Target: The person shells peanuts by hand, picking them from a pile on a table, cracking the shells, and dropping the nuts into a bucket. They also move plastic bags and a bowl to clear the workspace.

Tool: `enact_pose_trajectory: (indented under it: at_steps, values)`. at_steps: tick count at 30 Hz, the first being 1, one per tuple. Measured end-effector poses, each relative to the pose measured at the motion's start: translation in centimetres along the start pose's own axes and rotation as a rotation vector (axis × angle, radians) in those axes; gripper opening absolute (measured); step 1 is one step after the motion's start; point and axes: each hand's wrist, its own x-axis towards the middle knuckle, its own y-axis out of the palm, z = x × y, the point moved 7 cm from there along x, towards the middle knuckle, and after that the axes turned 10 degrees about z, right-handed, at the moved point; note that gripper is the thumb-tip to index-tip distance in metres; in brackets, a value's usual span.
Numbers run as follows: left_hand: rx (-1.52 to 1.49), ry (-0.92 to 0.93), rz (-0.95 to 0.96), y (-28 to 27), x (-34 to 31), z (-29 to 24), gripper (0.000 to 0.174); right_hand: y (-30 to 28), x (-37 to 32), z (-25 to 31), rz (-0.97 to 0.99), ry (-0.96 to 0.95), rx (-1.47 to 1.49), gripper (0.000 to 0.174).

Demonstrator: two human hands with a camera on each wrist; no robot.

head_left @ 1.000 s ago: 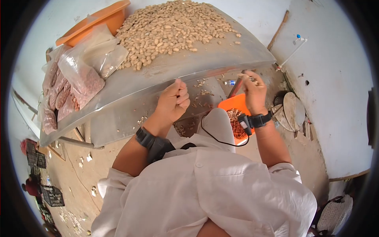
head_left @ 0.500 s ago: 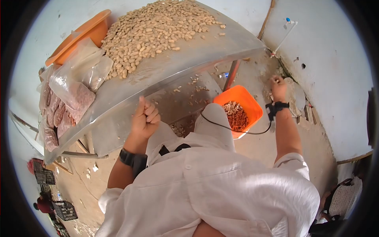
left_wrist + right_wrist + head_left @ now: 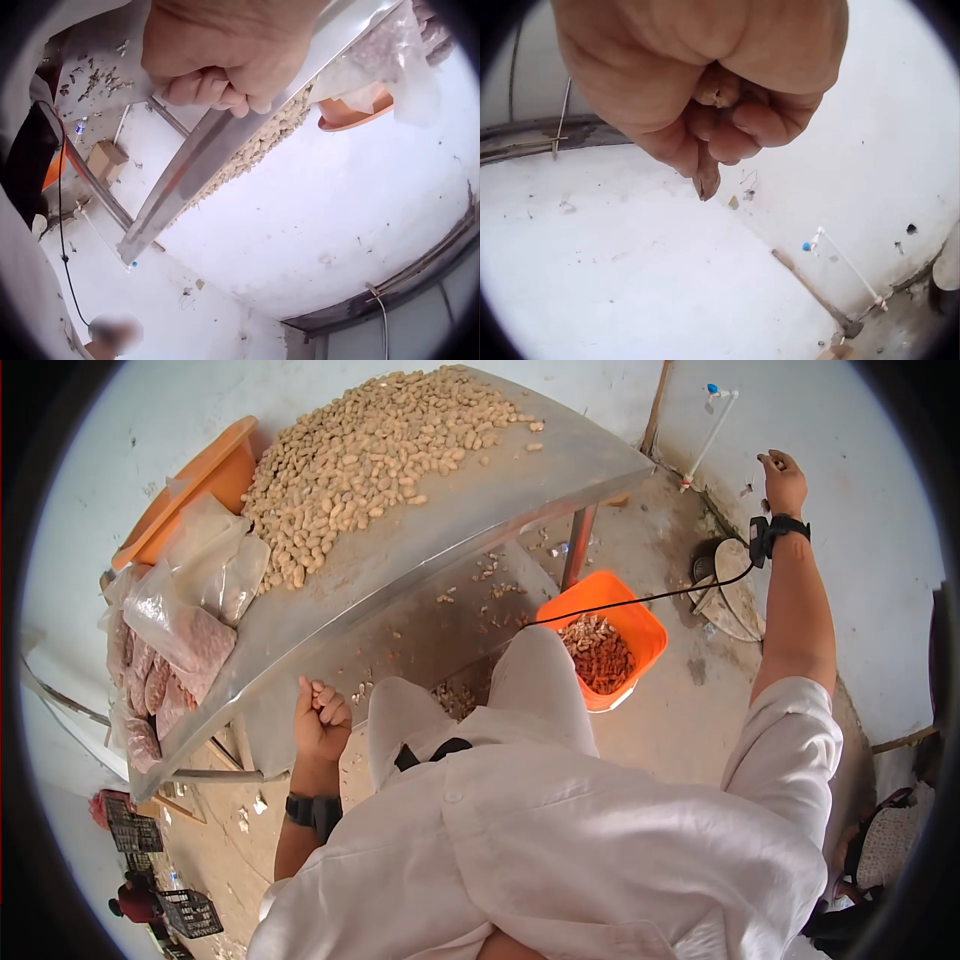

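Observation:
Low beside the metal table's point(image 3: 560, 475) near edge is my left hand point(image 3: 322, 722), fingers curled in and thumb pointing up; the left wrist view shows the curled fingers point(image 3: 202, 88) with nothing visible in them. My right hand point(image 3: 785, 488) is raised out to the far right, near the wall. In the right wrist view it pinches an unshelled peanut point(image 3: 706, 176), and a second peanut point(image 3: 718, 93) sits inside the curled fingers. A large heap of unshelled peanuts point(image 3: 360, 470) covers the back of the table.
Filled plastic bags point(image 3: 185, 635) and an orange basin point(image 3: 180, 500) lie at the table's left end. An orange bucket point(image 3: 648, 622) holding shells and reddish kernels stands by the knee. A cable point(image 3: 650, 598) runs to the right wrist. Round boards point(image 3: 735, 600) are near the wall.
My right hand has swung far out to the right and up, away from the bucket. My left hand has moved left and down, its fingers still curled. The head view has shifted.

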Motion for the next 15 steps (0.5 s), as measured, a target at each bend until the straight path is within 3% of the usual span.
enact_pose_trajectory:
  at_steps: [3,6,9,12,15]
  values:
    - [-0.005,0.015,0.007,-0.6,-0.3,-0.5,0.027,-0.5,1.5,-0.5,-0.053,-0.026,-0.084,0.032]
    - [0.005,0.016,-0.015,-1.0,-0.1,-0.6,0.024,-1.9,0.7,1.8,0.038,0.105,0.286,0.029]
    - [0.021,-0.007,-0.012,-1.1,0.1,0.2,0.023,-0.6,-1.3,5.1,0.345,0.052,0.88,0.024]
    - [0.041,-0.029,0.009,0.0,0.6,0.9,0.021,0.5,-6.1,9.6,0.581,0.057,0.889,0.019]
    - [0.058,-0.031,0.009,0.9,0.8,1.1,0.021,2.9,-9.3,10.4,0.715,-0.001,0.719,0.014]
